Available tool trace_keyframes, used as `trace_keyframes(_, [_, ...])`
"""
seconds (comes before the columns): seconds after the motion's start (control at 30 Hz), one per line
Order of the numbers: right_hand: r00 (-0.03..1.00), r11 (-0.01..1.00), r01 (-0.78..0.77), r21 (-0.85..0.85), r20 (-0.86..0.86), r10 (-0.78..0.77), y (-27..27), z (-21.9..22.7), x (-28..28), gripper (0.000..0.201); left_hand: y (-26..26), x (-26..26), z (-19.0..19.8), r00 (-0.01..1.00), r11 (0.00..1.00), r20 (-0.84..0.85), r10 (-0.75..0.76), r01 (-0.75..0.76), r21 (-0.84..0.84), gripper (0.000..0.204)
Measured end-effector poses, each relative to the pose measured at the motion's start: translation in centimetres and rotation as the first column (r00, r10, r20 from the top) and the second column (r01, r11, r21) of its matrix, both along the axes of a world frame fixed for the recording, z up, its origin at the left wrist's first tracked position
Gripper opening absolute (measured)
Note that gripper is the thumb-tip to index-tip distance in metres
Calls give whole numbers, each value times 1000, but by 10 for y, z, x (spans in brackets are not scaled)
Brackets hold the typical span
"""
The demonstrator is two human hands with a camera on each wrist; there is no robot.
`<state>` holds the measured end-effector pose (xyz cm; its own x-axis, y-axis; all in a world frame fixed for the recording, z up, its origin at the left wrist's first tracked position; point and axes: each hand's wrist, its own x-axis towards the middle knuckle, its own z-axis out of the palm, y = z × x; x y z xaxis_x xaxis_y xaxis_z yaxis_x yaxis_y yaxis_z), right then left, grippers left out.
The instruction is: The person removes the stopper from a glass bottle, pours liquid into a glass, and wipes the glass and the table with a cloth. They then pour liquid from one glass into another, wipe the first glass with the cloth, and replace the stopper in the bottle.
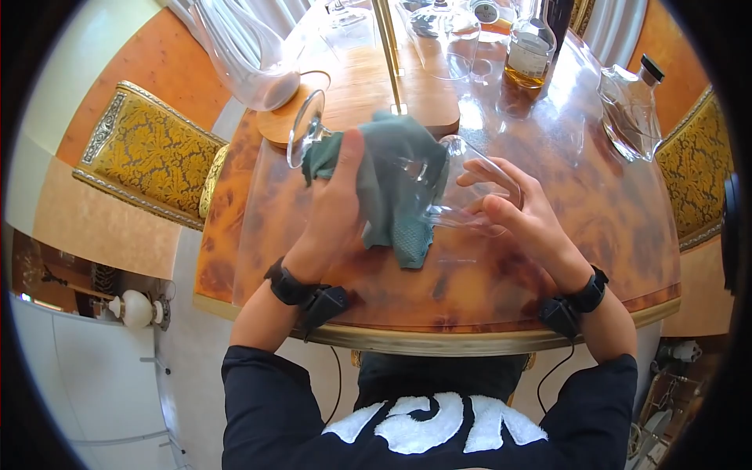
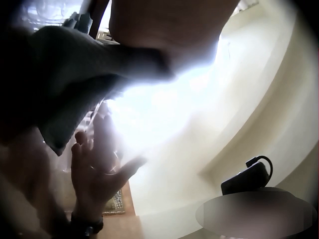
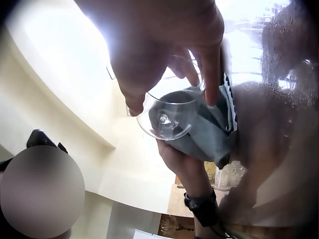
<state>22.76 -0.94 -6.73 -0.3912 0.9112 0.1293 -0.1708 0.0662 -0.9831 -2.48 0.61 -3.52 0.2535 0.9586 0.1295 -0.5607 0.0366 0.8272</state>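
Note:
A clear stemmed glass (image 1: 462, 205) lies sideways in both hands above the table, its round foot at the left. The left hand (image 1: 335, 207) grips a green cloth (image 1: 409, 235) wrapped about the glass's middle, thumb up. The right hand (image 1: 544, 227) holds the bowl at its open end, with thumb and fingers on opposite sides of the rim. In the right wrist view the bowl (image 3: 169, 117) shows between the right hand's (image 3: 159, 35) fingers, with the cloth (image 3: 202, 137) and left hand (image 3: 184, 169) behind it. Dark cloth (image 2: 75, 64) fills much of the left wrist view.
A wooden board (image 1: 348, 90) with an upright brass rod stands behind the hands, beside a large glass decanter (image 1: 251, 70). Glasses and an amber bottle (image 1: 529, 59) are at the back; a black-stoppered decanter (image 1: 633, 110) stands right. Patterned chairs (image 1: 149, 153) flank the table (image 1: 470, 294).

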Motion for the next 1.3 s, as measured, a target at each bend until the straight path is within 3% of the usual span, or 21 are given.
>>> trace_keyframes(0.07, [1000, 1000, -6, -21, 9, 6, 2, -1, 1, 64, 4, -1, -11, 896, 987, -427, 122, -63, 149, 41])
trace_keyframes(0.1, [1000, 1000, 8, -26, -2, -8, 2, -3, 0, 64, 8, -7, -19, 835, 968, -533, 139, -2, 251, 41])
trace_keyframes(0.13, [1000, 999, 23, -32, -14, -24, 2, -3, -1, 65, 6, -10, -13, 836, 968, -531, 139, -1, 251, 41])
trace_keyframes(0.2, [999, 997, 43, -64, -10, -44, 1, 4, 2, 65, 0, -14, 2, 790, 911, -611, 47, 217, 350, 38])
trace_keyframes(0.23, [998, 994, 60, -95, -6, -61, 2, 6, 4, 65, 1, -19, 1, 790, 911, -611, 46, 218, 350, 38])
trace_keyframes(0.3, [997, 992, 75, -98, 19, -73, 6, 2, 8, 71, 4, -31, -5, 872, 955, -472, -131, 239, 176, 38])
trace_keyframes(0.37, [995, 991, 90, -101, 43, -86, 8, 3, 10, 77, 10, -35, -14, 883, 967, -453, -124, 211, 147, 37])
trace_keyframes(0.43, [999, 994, 41, -101, 23, -39, 8, 7, 11, 68, 12, -33, -14, 892, 976, -436, -119, 186, 115, 36])
trace_keyframes(0.5, [1000, 996, 27, -88, 12, -26, 4, 10, 9, 69, 9, -24, -7, 929, 991, -371, 5, 44, 125, 32])
trace_keyframes(0.53, [1000, 997, 11, -71, 2, -11, 3, 10, 8, 70, 9, -24, -6, 929, 991, -369, 7, 41, 124, 32])
trace_keyframes(0.63, [997, 995, -53, -80, -65, 48, 1, 6, 7, 71, 7, -24, -3, 863, 962, -494, 105, 39, 271, 28])
trace_keyframes(0.7, [998, 997, -48, -67, -52, 45, -1, 5, 5, 70, 4, -23, -1, 722, 867, -654, 228, 155, 474, 25])
trace_keyframes(0.73, [998, 998, -43, -55, -40, 41, -2, 5, 4, 70, 3, -23, 3, 721, 866, -654, 228, 156, 474, 25])
trace_keyframes(0.83, [1000, 994, 7, -109, -10, -8, 2, 4, 7, 71, 2, -30, 10, 681, 900, -704, 203, 153, 408, 30])
trace_keyframes(0.9, [1000, 993, 25, -112, -5, -25, 5, 6, 11, 71, 7, -41, 3, 782, 930, -623, 24, 211, 301, 37])
trace_keyframes(1.03, [998, 991, 8, -135, -55, -15, 11, 1, 16, 71, 12, -50, -9, 831, 966, -549, -91, 207, 152, 45])
trace_keyframes(1.13, [994, 992, -24, -120, -112, 10, 6, 5, 13, 71, 25, -54, -22, 826, 948, -564, -10, 187, 257, 40])
trace_keyframes(1.2, [993, 992, -45, -119, -111, 32, 4, 5, 11, 72, 37, -57, -43, 810, 842, -507, 297, 29, 539, 34])
trace_keyframes(1.3, [992, 990, -74, -119, -111, 61, 1, 4, 8, 74, 34, -67, -43, 844, 804, -458, 280, 54, 592, 34])
